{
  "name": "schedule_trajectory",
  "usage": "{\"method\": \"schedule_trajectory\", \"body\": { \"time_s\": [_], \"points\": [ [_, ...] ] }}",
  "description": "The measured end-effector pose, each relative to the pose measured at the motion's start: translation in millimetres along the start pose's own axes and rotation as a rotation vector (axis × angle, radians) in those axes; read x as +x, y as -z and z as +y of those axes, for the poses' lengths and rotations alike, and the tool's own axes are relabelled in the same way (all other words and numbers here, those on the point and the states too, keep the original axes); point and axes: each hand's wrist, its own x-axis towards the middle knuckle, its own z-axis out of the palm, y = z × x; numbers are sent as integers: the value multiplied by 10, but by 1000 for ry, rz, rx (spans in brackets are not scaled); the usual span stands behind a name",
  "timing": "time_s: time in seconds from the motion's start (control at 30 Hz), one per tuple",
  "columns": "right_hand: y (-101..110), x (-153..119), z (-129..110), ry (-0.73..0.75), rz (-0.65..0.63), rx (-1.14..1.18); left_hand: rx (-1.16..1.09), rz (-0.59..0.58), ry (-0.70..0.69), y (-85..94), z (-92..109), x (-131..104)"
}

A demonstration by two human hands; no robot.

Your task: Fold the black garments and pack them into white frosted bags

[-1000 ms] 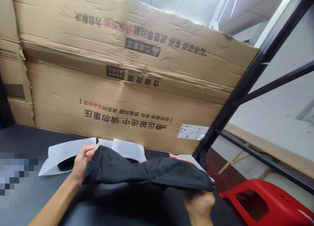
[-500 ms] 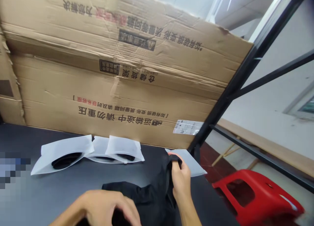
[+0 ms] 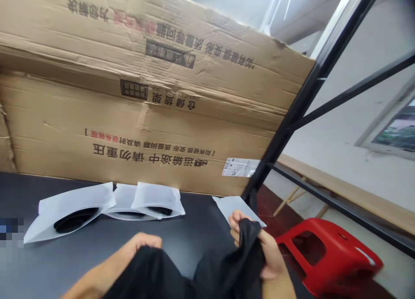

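Note:
A piece of black cloth (image 3: 223, 273) hangs in folds between my two hands at the bottom of the view; its exact kind does not show. My left hand (image 3: 142, 242) is closed at its left end, with fabric draped over the fingers and forearm. Higher up on the right, my right hand (image 3: 238, 221) grips a bunched part, its fingers curled and partly covered by the fabric. Just behind that hand lies a flat whitish bag (image 3: 227, 204) near the table's right edge.
Several frosted zip bags with black contents, among them the left bag (image 3: 78, 199) and the right bag (image 3: 157, 195), lie along the back of the dark table (image 3: 175, 240). Cardboard (image 3: 181, 130) walls the rear. A black metal post (image 3: 285, 134) and a red plastic stool (image 3: 324, 251) are at right.
My left hand has closed on the black cloth and lifted its left side. My right hand has turned and moved slightly right and down, still gripping it. The camera view has shifted right.

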Motion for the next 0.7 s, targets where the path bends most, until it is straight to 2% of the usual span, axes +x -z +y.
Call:
{"method": "schedule_trajectory", "body": {
  "time_s": [0.07, 0.1, 0.17, 0.2, 0.27, 0.37, 0.43, 0.5, 0.57, 0.6, 0.67, 0.7],
  "points": [
    [3, 79, 96, -63, 72, -132, -196, 168, 119, 89, 116, 57],
    [-9, 123, 150, -86, 91, -181, -225, 238, 149, 134, 151, 99],
    [-33, 201, 244, -106, 83, -235, -173, 364, 131, 231, 162, 186],
    [-39, 230, 276, -99, 88, -259, -115, 391, 114, 280, 138, 223],
    [-34, 271, 308, -46, 128, -302, 52, 359, 137, 371, 65, 277],
    [-18, 300, 310, 85, 194, -374, 451, 309, 244, 476, -9, 318],
    [-25, 294, 317, 137, 139, -446, 692, 307, 302, 522, 9, 333],
    [-41, 267, 340, 128, 5, -558, 850, 314, 304, 550, 64, 347],
    [-45, 233, 376, 95, -114, -704, 1015, 410, 199, 544, 117, 357],
    [-37, 220, 397, 87, -141, -782, 1100, 494, 91, 521, 131, 358],
    [1, 213, 438, 98, -136, -917, 1235, 655, -229, 424, 125, 345],
    [27, 221, 458, 110, -111, -965, 1277, 677, -410, 350, 109, 330]
  ]
}}
